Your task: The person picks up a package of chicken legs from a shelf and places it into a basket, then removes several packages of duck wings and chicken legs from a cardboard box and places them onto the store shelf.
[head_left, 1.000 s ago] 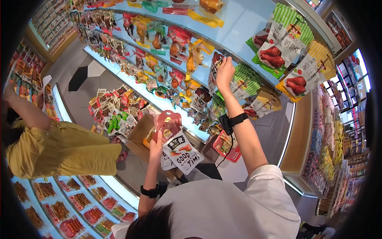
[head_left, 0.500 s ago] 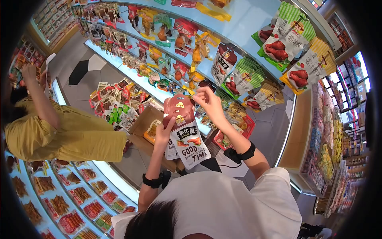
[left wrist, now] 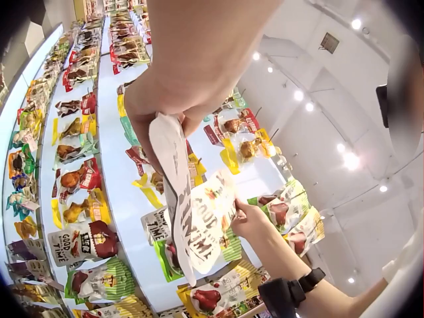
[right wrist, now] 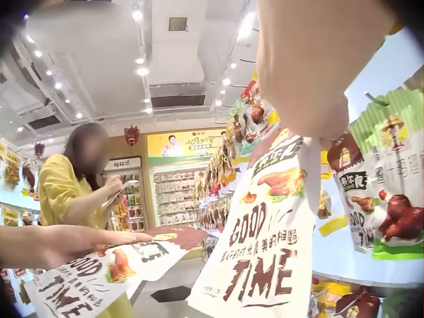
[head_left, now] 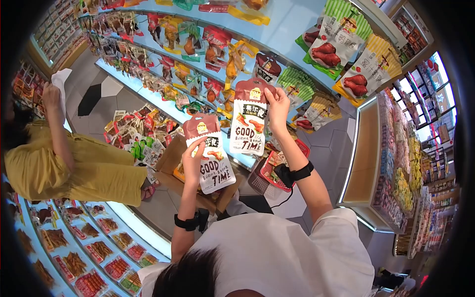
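In the head view the left hand (head_left: 192, 163) grips a white and brown pouch (head_left: 215, 171) printed "GOOD TIME" by its side near the top. A matching pouch (head_left: 245, 129) is pinched at its brown top corner by the right hand (head_left: 278, 110), a little higher and to the right. Both pouches face the camera, side by side. From the left wrist, the left hand's pouch (left wrist: 173, 192) appears nearly edge-on. The right wrist view shows the right hand's pouch (right wrist: 265, 225) large, with the left hand (right wrist: 73, 246) across the other one.
Tiered shelves of hanging packets (head_left: 237, 62) curve behind the hands. Below stand an open cardboard box (head_left: 164, 166) and a red basket (head_left: 273, 171). A person in yellow (head_left: 74, 168) stands at the left holding something white, near a pile of packets (head_left: 141, 129) low down.
The right hand reached to the shelf, came back toward the left hand, and now holds one pouch apart from the left hand's. The person in yellow has shifted an arm.
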The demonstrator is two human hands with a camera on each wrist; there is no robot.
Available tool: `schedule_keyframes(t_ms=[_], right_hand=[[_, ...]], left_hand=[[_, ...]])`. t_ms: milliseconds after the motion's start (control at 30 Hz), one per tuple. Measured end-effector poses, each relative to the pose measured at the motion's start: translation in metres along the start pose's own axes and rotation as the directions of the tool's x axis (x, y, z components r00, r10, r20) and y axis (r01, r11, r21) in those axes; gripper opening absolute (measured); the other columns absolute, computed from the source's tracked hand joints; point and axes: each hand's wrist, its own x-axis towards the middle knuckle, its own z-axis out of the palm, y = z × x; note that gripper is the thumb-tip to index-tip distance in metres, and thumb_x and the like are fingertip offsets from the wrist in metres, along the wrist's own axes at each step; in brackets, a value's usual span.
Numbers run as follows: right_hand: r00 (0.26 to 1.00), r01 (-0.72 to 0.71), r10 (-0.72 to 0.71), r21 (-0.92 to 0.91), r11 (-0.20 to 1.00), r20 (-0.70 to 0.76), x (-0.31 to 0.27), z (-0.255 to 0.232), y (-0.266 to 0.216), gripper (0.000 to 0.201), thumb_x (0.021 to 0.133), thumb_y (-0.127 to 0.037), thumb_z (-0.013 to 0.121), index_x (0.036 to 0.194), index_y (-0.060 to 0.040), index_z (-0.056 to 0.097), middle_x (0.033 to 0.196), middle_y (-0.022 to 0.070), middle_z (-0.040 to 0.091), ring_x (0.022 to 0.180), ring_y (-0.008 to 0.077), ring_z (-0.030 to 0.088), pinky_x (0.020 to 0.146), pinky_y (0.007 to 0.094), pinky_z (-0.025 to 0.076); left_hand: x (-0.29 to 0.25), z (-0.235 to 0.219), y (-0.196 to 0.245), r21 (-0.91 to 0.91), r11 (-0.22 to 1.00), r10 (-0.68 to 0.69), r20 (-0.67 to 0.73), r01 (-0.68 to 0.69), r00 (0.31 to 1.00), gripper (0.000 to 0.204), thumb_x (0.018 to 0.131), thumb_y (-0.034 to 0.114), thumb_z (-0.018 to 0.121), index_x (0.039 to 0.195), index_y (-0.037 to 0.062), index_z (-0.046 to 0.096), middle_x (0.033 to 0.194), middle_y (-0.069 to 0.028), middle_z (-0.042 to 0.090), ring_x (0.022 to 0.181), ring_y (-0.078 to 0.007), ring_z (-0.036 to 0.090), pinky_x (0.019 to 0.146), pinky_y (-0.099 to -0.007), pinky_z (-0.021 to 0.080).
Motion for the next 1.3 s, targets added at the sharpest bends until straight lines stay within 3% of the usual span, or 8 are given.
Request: schedule_keyframes(t_ms=[200,433,800,1067,1133,1200,1267,1300], right_hand=[[0.912,0.249,-0.341,-0.352,0.902,-0.228,0.047,0.019,0.044,0.019,0.079,-0.014,0.061,0.076,0.002,0.051,0.058,0.0089,0.048,0.055,0.0152,0.039,0.054,0.0313,0.036],[0.891,0.204,-0.369,-0.493,0.846,-0.266,0.049,0.034,0.048,0.019,0.081,-0.014,0.059,0.086,0.0024,0.052,0.074,0.0202,0.058,0.068,0.0352,0.055,0.064,0.0394,0.041],[0.817,0.136,-0.409,-0.554,0.822,-0.406,0.097,0.035,0.064,0.019,0.084,-0.016,0.054,0.089,0.0024,0.048,0.072,0.0228,0.057,0.066,0.0392,0.055,0.06,0.0442,0.04],[0.809,0.274,-0.462,-0.462,0.843,-0.363,0.055,0.028,0.08,0.023,0.085,-0.02,0.055,0.093,0.0008,0.049,0.08,0.0151,0.055,0.077,0.033,0.054,0.073,0.0427,0.042],[0.872,0.26,-0.399,-0.423,0.868,-0.282,0.004,0.024,0.066,0.026,0.085,-0.023,0.056,0.094,0.0008,0.05,0.085,0.0108,0.055,0.079,0.0243,0.054,0.078,0.0365,0.042],[0.99,0.004,0.021,-0.174,0.985,0.143,-0.045,0.014,0.057,0.028,0.084,-0.023,0.058,0.1,-0.0013,0.05,0.087,0.0044,0.056,0.084,0.0123,0.053,0.077,0.0265,0.042],[0.757,-0.454,0.41,-0.042,0.89,0.509,-0.075,0.007,0.049,0.028,0.084,-0.023,0.06,0.101,-0.0026,0.052,0.085,-0.0009,0.056,0.081,0.0058,0.052,0.073,0.0221,0.042],[0.751,-0.446,0.413,-0.066,0.893,0.515,-0.086,0.009,0.032,0.027,0.084,-0.021,0.06,0.102,-0.0028,0.053,0.086,-0.0016,0.057,0.079,0.005,0.052,0.071,0.0212,0.042]], left_hand=[[-0.024,-0.028,-0.01,-0.037,0.998,-0.044,-0.089,0.04,0.995,0.021,0.086,0.013,0.054,0.101,0.0011,0.062,0.096,-0.0051,0.06,0.08,-0.0071,0.053,0.07,-0.0223,0.045],[-0.033,-0.048,-0.031,-0.047,0.994,-0.102,-0.182,0.095,0.978,0.02,0.084,0.013,0.057,0.1,0.0018,0.063,0.098,-0.0057,0.06,0.088,-0.0095,0.053,0.078,-0.0244,0.042],[-0.027,-0.025,-0.011,-0.084,0.989,-0.122,0.043,0.125,0.992,0.028,0.084,0.01,0.055,0.111,0.0066,0.057,0.109,-0.0057,0.056,0.092,-0.0096,0.054,0.068,-0.0212,0.046],[-0.026,0.001,0.014,-0.34,0.94,0.03,0.134,0.017,0.991,0.075,0.08,0.001,0.057,0.138,0.0124,0.012,0.12,-0.0131,0.046,0.101,-0.0191,0.053,0.082,-0.031,0.045],[-0.017,-0.001,-0.001,-0.313,0.947,-0.012,0.191,0.072,0.982,0.051,0.08,0.001,0.058,0.124,0.006,0.033,0.106,-0.0098,0.054,0.093,-0.014,0.055,0.077,-0.0273,0.046],[-0.012,-0.002,-0.006,-0.29,0.956,0.024,0.237,0.047,0.971,0.042,0.08,0.003,0.059,0.117,0.0038,0.039,0.099,-0.007,0.056,0.088,-0.0106,0.056,0.074,-0.0243,0.046],[-0.01,0.001,-0.005,-0.22,0.972,-0.024,0.261,0.084,0.965,0.042,0.08,0.004,0.06,0.117,0.0035,0.04,0.099,-0.0064,0.056,0.087,-0.0095,0.055,0.072,-0.0229,0.046],[-0.009,0.003,-0.005,-0.185,0.978,-0.047,0.275,0.101,0.96,0.042,0.08,0.004,0.06,0.117,0.0034,0.04,0.099,-0.006,0.056,0.086,-0.009,0.055,0.071,-0.0222,0.046]])
